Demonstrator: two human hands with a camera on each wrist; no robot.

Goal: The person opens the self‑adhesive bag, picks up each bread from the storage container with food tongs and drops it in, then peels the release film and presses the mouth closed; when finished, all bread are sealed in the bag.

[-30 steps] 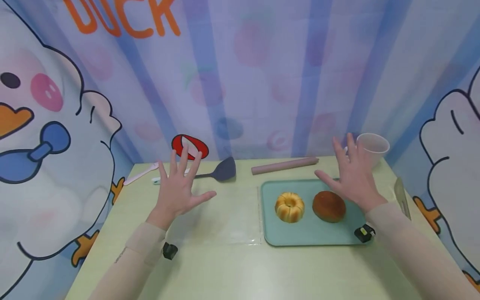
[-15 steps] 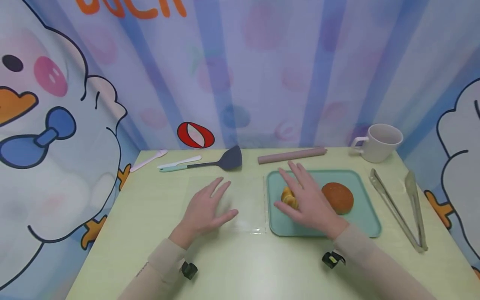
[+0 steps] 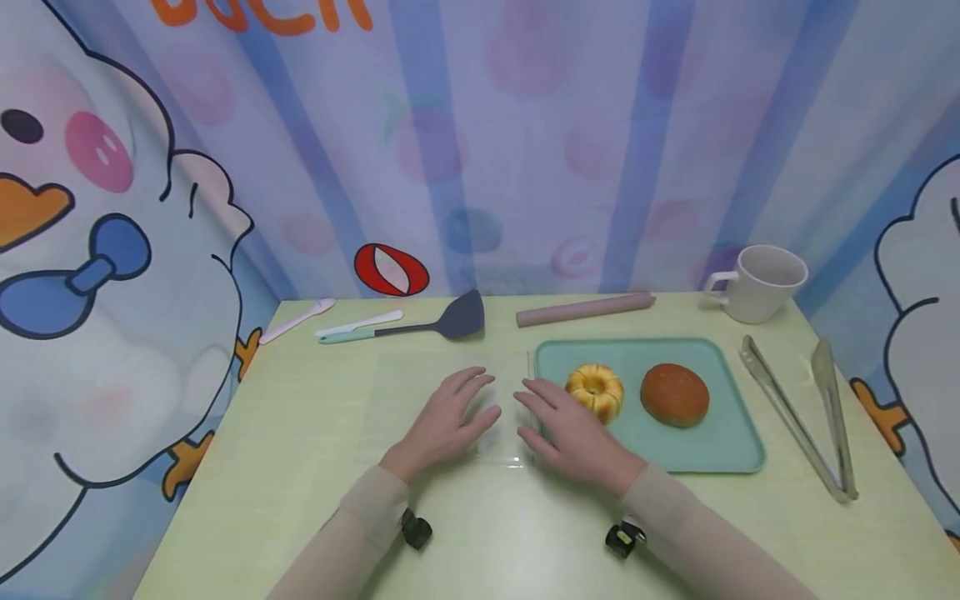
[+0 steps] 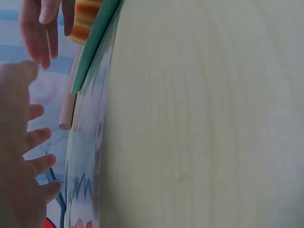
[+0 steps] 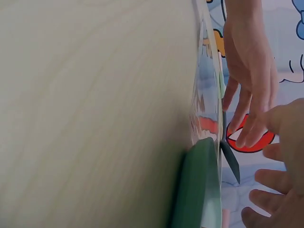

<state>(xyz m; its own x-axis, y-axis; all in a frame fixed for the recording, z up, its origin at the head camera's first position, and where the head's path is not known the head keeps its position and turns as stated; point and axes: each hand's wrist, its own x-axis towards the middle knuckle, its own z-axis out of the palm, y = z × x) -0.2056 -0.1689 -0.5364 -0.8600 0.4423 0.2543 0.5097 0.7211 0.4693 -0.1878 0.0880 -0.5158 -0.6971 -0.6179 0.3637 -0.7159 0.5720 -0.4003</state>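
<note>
- At centre frame, left hand (image 3: 447, 421) over clear sheet (image 3: 401, 383), fingers loosely spread, holding nothing.
- Just right of it, right hand (image 3: 579, 435), same state, over left edge of green tray (image 3: 708, 454).
- Right of centre, on tray: fluted bun (image 3: 596, 390), nearest right hand; round bun (image 3: 675, 395) beyond.
- Handling, my guess: thumb opposite fingers, light pressure, fluted bun looks squashable; avoid bumping tray rim.
</note>
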